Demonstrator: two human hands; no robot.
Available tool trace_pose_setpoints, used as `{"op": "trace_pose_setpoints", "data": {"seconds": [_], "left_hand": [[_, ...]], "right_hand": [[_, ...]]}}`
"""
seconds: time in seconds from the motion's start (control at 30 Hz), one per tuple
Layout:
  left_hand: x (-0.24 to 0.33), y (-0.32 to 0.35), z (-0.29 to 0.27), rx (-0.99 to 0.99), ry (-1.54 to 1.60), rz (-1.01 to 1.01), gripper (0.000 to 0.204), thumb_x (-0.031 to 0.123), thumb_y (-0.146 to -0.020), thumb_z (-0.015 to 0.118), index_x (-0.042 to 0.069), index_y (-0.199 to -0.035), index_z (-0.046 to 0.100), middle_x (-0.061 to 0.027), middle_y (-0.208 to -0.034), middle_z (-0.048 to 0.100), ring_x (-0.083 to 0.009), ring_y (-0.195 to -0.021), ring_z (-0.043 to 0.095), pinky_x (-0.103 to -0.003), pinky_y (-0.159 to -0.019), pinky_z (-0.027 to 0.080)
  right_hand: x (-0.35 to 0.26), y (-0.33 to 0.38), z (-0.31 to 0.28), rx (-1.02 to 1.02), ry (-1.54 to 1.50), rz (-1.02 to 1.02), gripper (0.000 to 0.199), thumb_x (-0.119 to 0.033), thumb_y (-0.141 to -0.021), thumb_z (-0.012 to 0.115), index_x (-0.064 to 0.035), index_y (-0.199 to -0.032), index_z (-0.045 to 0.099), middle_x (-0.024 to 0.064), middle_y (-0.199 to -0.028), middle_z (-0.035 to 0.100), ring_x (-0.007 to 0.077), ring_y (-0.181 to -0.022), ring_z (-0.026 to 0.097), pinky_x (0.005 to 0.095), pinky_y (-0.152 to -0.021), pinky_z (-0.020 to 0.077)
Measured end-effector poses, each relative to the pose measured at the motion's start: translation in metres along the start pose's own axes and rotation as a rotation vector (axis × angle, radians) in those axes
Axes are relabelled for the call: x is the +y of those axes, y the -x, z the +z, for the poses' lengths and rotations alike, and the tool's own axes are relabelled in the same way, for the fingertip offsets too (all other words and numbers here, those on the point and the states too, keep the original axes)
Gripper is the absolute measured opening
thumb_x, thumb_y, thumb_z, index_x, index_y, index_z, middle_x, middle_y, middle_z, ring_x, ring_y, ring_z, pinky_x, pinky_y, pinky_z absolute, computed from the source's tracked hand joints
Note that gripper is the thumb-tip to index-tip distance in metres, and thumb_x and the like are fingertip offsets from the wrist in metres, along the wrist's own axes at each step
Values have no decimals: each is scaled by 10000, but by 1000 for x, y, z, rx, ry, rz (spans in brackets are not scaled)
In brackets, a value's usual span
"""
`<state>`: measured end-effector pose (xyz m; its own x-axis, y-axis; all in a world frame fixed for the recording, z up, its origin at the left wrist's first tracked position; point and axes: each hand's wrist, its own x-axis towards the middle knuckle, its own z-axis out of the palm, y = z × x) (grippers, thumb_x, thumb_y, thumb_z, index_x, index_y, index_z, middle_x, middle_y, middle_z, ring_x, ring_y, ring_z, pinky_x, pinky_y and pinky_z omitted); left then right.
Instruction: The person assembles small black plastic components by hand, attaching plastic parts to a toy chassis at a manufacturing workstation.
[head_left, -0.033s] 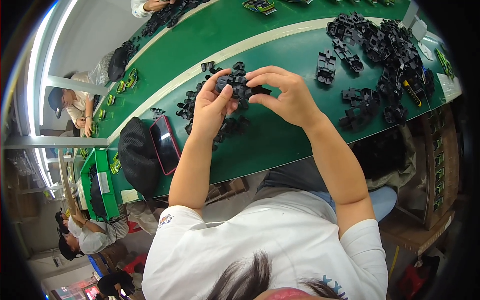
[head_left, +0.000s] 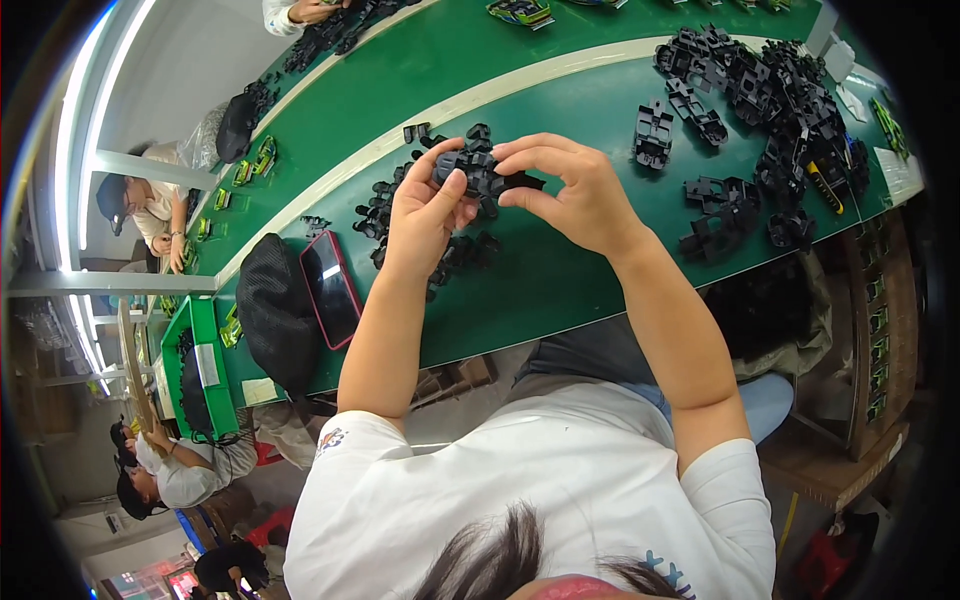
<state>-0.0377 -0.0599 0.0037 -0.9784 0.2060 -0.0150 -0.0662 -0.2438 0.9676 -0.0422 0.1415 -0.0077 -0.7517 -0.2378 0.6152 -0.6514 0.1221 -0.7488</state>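
Note:
I hold a black plastic part (head_left: pixel 482 170) above the green table (head_left: pixel 560 280) with both hands. My left hand (head_left: pixel 425 215) grips its left side, thumb on top. My right hand (head_left: pixel 575 190) pinches its right end between thumb and fingers. Under and behind my hands lies a small cluster of similar black parts (head_left: pixel 385 205); some are hidden by my left wrist.
A large heap of black parts (head_left: pixel 780 90) covers the table's far right. A phone in a red case (head_left: pixel 333 288) and a black cap (head_left: pixel 272 310) lie at the left. Another person's hands (head_left: pixel 310 10) work at the far side. Seated people are at the left.

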Motion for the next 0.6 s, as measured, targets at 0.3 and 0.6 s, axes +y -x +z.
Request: {"op": "trace_pose_setpoints", "data": {"seconds": [0.3, 0.6], "left_hand": [[1, 3, 6, -11, 17, 80, 412, 109, -941, 564, -3, -1309, 416, -71, -828, 600, -118, -661, 589, -214, -549, 452], [-7, 1, 4, -20, -35, 48, 372, 205, -985, 490, 1, -1283, 403, -118, -878, 611, -158, -676, 605, -234, -567, 481]], "right_hand": [[-1, 1, 2, -12, -24, 97, 241, -82, -735, 767, -58, -968, 710, 94, -1092, 656, 215, -1040, 610, 306, -860, 495], [4, -3, 1, 98, 130, -109, 356, -116, -658, 818, -53, -984, 688, 83, -1065, 671, 241, -1073, 594, 348, -909, 474]]}}
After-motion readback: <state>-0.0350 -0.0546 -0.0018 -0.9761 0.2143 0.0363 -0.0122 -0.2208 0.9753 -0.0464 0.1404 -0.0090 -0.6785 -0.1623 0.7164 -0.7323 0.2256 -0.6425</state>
